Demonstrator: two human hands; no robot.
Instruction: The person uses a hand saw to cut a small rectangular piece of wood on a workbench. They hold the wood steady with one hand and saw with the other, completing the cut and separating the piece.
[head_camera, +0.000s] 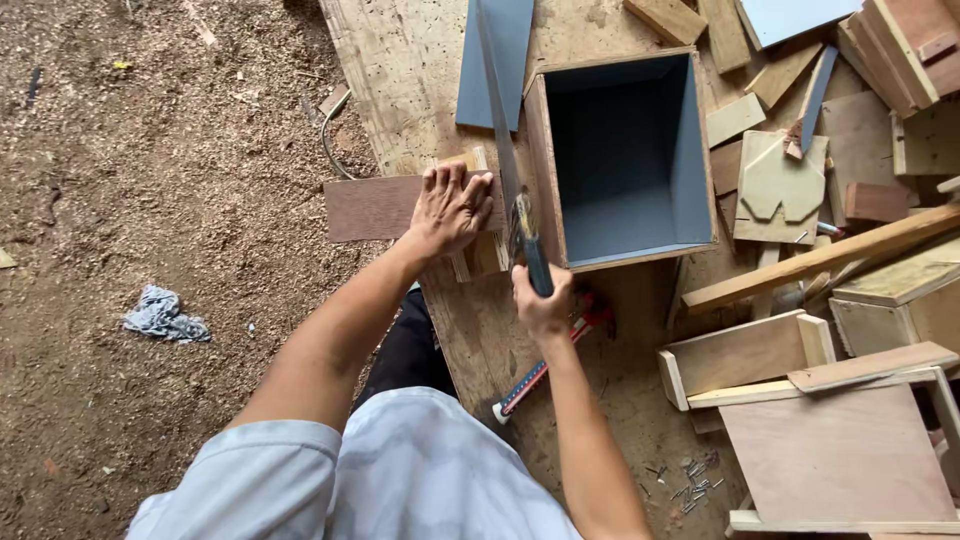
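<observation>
The left hand (450, 208) lies flat, fingers spread, pressing a thin brown board (375, 208) down onto a small wooden block (478, 250) at the edge of the counter (400, 70), so its grip is open and bearing down rather than pinching anything. The right hand (543, 305) is wrapped tight around the dark handle of a handsaw (505, 150), whose long blade runs away from the person, just beside the left side of the grey-lined wooden box (620, 160). The board sits just left of that box and juts out over the sawdust-covered floor (150, 200). It looks light, stiff and rather thin, so the overhanging end would likely flex or chatter; the best hold seems to be flat pressure close to the blade line, where the palm is now. The saw is rigid at the handle but its blade looks whippy. A red-handled tool (545, 365) lies below the box, loose nails (690, 485) farther below it, and offcuts (780, 180) to its right.
</observation>
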